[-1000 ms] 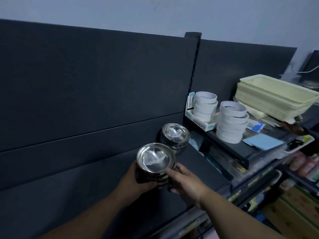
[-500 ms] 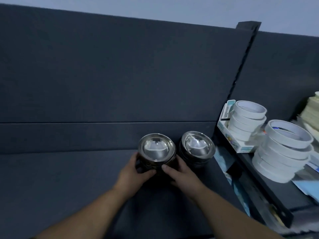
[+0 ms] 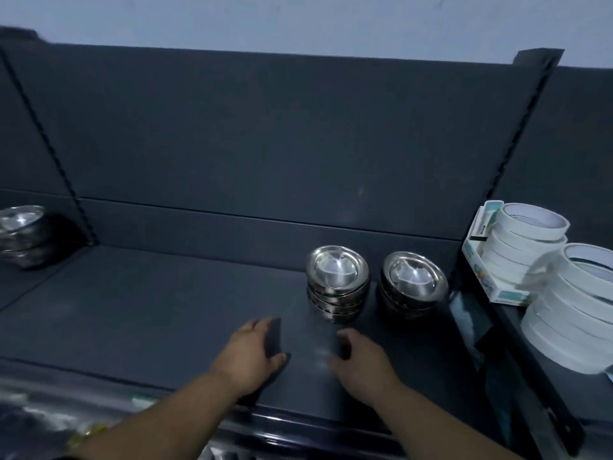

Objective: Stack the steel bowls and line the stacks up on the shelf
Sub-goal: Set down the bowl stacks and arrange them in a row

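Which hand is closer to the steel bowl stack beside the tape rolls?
Right. The right hand is in front and left of that bowl stack; the left hand is farther left, past the neighbouring stack.

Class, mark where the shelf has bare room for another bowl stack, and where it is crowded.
Bare: the wide shelf stretch between the far-left bowls and the middle stack. Crowded: the right end, where the right stack stands near the upright, tape rolls beyond.

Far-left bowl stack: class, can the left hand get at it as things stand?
Probably yes: the left hand holds nothing, and only bare shelf lies between it and the far-left bowl stack.
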